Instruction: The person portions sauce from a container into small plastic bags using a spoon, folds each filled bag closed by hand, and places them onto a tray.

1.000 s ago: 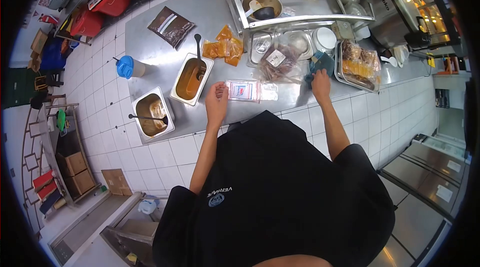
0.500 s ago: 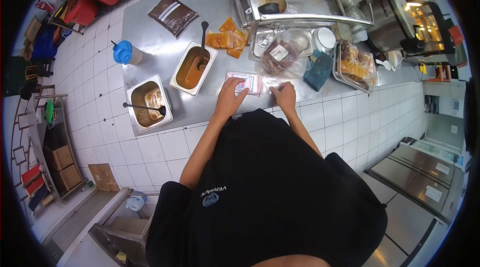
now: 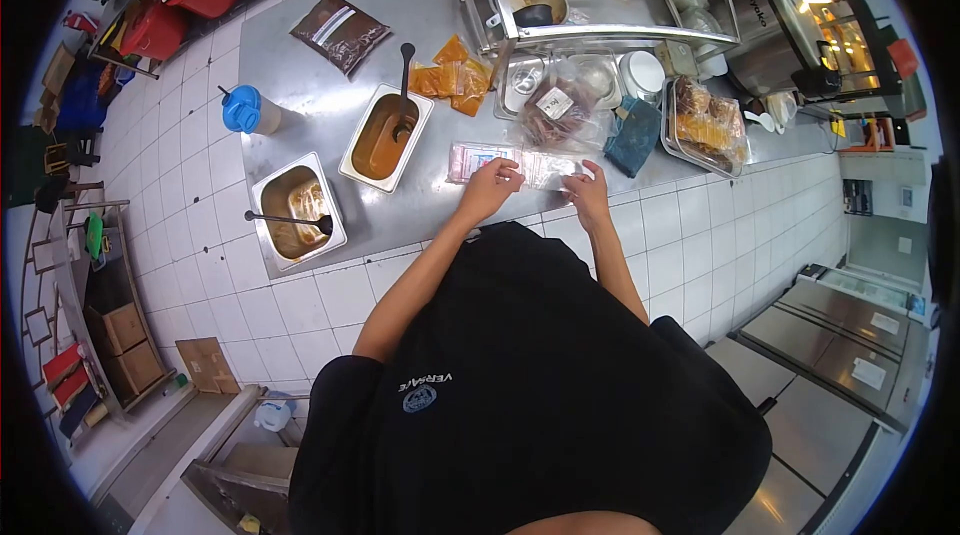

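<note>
At the near edge of the steel table, a clear plastic bag (image 3: 546,171) lies stretched between my two hands. My left hand (image 3: 490,187) is closed, its fingertips pinching the bag's left part. My right hand (image 3: 588,191) grips the other end between thumb and fingers. Beside my left hand is a flat plastic packet with red and blue print (image 3: 470,161), partly covered by the hand. Just beyond the clear bag sits a larger plastic bag with dark red contents and a white label (image 3: 556,105).
Left of my hands stand a steel pan of orange-brown sauce (image 3: 378,147) and another steel pan with a ladle (image 3: 297,210). Orange sauce packets (image 3: 455,80), a dark cloth (image 3: 632,137) and a tray of bagged food (image 3: 705,130) lie around. A metal rack (image 3: 610,33) rises behind.
My left hand has slid right off the printed packet onto the clear bag. My right hand has shifted slightly right, and the clear bag now shows stretched between them.
</note>
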The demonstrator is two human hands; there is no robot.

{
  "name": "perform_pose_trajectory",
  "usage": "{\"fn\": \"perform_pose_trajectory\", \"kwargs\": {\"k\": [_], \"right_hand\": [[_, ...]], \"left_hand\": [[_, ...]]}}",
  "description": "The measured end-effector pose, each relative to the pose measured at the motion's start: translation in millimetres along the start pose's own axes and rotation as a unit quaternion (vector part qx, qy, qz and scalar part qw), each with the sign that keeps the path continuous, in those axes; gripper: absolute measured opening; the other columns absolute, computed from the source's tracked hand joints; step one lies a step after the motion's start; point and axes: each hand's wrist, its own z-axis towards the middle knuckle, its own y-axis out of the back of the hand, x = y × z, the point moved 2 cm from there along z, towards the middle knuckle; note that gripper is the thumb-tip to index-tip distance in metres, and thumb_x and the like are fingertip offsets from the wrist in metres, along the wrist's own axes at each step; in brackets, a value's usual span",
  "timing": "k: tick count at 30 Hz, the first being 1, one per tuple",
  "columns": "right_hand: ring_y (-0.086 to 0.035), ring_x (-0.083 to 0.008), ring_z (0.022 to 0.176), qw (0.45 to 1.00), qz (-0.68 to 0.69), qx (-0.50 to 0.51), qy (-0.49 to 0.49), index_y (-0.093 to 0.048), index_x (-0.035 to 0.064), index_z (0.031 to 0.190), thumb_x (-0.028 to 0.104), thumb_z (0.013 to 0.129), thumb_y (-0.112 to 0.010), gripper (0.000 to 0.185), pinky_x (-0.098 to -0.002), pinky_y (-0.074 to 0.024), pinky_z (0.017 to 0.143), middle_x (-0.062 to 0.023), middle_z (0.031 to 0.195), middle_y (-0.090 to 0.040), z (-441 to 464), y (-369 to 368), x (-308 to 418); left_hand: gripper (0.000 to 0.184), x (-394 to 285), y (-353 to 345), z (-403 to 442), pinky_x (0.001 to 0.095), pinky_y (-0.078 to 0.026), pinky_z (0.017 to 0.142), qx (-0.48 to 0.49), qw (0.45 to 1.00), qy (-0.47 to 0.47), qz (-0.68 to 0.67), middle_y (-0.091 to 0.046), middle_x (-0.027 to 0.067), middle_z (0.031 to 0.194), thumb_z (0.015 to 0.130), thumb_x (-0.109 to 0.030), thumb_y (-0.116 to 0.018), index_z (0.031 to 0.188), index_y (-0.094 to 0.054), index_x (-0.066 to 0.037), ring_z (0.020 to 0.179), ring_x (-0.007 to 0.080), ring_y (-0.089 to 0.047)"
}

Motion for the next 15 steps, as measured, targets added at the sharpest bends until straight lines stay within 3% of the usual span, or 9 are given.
{"fn": "perform_pose_trajectory", "kwargs": {"k": [2, 9, 11, 12, 14, 15], "right_hand": [[-0.064, -0.0139, 0.081, 0.992, -0.006, 0.116, -0.046, -0.064, 0.0012, 0.109, 0.014, 0.091, -0.064, 0.023, -0.0269, -0.0515, 0.067, -0.0031, 0.097, -0.064, -5, 5, 13], [-0.065, -0.0129, 0.086, 0.99, 0.008, 0.133, -0.043, -0.062, -0.0013, 0.12, 0.025, 0.099, -0.056, 0.035, -0.0259, -0.0535, 0.073, -0.0053, 0.091, -0.065, -17, 4, 23], [-0.062, -0.0127, 0.073, 0.962, -0.244, 0.109, 0.063, -0.063, 0.0038, 0.122, 0.026, 0.101, -0.054, 0.032, -0.0277, -0.0524, 0.069, -0.0047, 0.082, -0.062, -9, 8, 18], [-0.062, -0.0127, 0.073, 0.962, -0.243, 0.109, 0.063, -0.063, 0.0038, 0.122, 0.026, 0.101, -0.054, 0.032, -0.0277, -0.0524, 0.069, -0.0047, 0.082, -0.062, -9, 8, 18], [-0.062, -0.0158, 0.066, 0.871, -0.369, 0.009, 0.323, -0.064, 0.0051, 0.117, 0.022, 0.101, -0.052, 0.027, -0.0302, -0.052, 0.064, -0.0093, 0.077, -0.063, -13, 7, 27], [-0.062, -0.0158, 0.066, 0.871, -0.369, 0.009, 0.324, -0.064, 0.0051, 0.117, 0.022, 0.101, -0.052, 0.027, -0.0302, -0.052, 0.064, -0.0093, 0.077, -0.063, -16, 5, 31]], "left_hand": [[0.043, 10, -11, 11, 0.0293, -0.055, 0.071, 0.052, 0.993, 0.094, -0.058, -0.069, 0.0139, 0.098, 0.088, -0.021, -0.07, 0.121, -0.057, 0.005, 0.08, 0.0183, -0.069], [0.052, 15, -36, 24, 0.0288, -0.056, 0.066, 0.06, 0.985, 0.151, -0.049, -0.071, 0.0161, 0.099, 0.087, -0.024, -0.071, 0.125, -0.053, 0.007, 0.077, 0.0193, -0.072], [0.053, -5, -37, 23, 0.0282, -0.055, 0.062, 0.041, 0.983, 0.175, 0.041, -0.073, 0.0146, 0.093, 0.087, -0.025, -0.071, 0.126, -0.053, 0.006, 0.069, 0.019, -0.073], [0.053, -4, -39, 24, 0.0282, -0.055, 0.062, 0.042, 0.983, 0.174, 0.041, -0.073, 0.0146, 0.093, 0.087, -0.025, -0.071, 0.126, -0.053, 0.006, 0.069, 0.019, -0.073], [0.055, -2, -44, 26, 0.0283, -0.054, 0.059, 0.04, 0.982, 0.155, 0.097, -0.073, 0.0125, 0.087, 0.087, -0.026, -0.07, 0.129, -0.052, 0.005, 0.063, 0.0184, -0.072], [0.055, 0, -46, 27, 0.0283, -0.054, 0.059, 0.039, 0.982, 0.155, 0.097, -0.073, 0.0125, 0.087, 0.087, -0.026, -0.07, 0.129, -0.052, 0.005, 0.063, 0.0184, -0.072]]}}
